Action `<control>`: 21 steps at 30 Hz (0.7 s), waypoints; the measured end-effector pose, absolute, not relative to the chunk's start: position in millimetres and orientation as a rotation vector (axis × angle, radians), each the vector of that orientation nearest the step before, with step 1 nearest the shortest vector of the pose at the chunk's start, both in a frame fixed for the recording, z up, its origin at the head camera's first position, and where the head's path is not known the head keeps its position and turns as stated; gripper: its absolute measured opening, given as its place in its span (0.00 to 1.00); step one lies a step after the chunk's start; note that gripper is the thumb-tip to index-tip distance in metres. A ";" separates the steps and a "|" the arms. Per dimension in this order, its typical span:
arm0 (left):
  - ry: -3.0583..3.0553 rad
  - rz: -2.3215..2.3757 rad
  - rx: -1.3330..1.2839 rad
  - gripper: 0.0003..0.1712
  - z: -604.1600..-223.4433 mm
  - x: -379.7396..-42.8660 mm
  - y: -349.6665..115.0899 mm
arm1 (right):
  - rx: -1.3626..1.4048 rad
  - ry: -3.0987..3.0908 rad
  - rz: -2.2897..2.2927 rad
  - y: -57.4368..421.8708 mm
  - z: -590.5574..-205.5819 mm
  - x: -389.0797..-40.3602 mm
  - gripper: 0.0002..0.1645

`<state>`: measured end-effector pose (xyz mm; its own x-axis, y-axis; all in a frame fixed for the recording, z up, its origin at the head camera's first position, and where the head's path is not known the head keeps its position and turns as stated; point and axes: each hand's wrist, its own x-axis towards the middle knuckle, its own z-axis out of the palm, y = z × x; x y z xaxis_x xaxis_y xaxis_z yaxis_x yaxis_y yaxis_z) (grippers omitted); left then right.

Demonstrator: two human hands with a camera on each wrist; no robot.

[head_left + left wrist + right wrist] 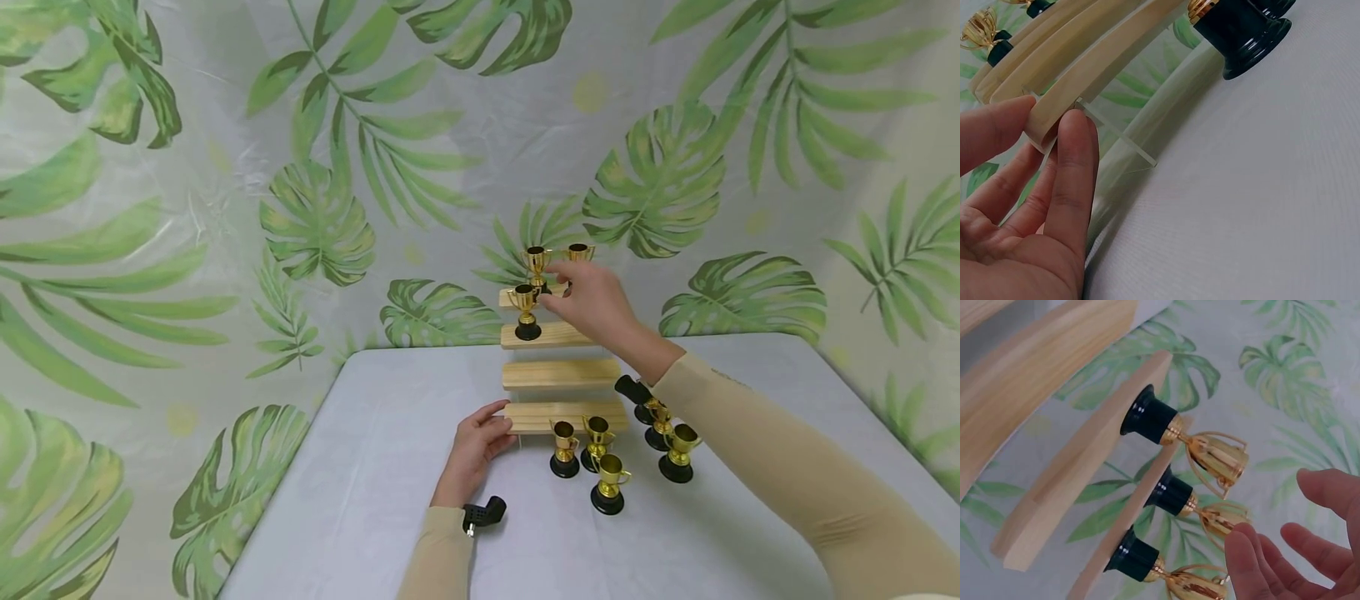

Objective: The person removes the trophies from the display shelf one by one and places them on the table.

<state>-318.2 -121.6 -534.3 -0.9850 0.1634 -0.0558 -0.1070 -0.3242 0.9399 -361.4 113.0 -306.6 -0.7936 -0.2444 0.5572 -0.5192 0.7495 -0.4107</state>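
Note:
A stepped wooden display rack (pixel 561 375) stands on the table. My left hand (pixel 476 443) pinches the left end of its lowest plank (pixel 1094 69), thumb on one face and fingers on the other. Up at the second plank from the top, a small gold trophy cup (pixel 526 307) with a black base stands upright at the left. My right hand (pixel 592 302) is just right of that cup, its fingers spread and apart from it in the right wrist view. Two more trophy cups, one on the left (pixel 536 265) and one on the right (pixel 579 252), stand on the top plank.
Several matching trophy cups stand on the white-covered table (pixel 360 467), including one in front of the rack (pixel 609 483) and one at its right (pixel 678 454). My right forearm partly hides the right-hand group. A leaf-patterned cloth (pixel 450 150) hangs behind.

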 end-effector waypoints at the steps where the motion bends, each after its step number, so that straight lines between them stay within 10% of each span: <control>1: 1.719 2.427 0.074 0.30 -534.1 -318.2 -121.4 | 0.580 -2.476 0.763 112.2 -304.9 -363.5 0.26; 21: 1.726 2.433 0.069 0.28 -535.0 -321.0 -121.3 | 0.631 -2.740 0.690 93.5 -296.8 -404.5 0.28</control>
<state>-321.0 -121.3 -535.0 -0.9866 0.1543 -0.0531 -0.1011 -0.3225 0.9412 -404.5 93.5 -296.8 -0.8763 -0.3478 0.3333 -0.4643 0.7945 -0.3914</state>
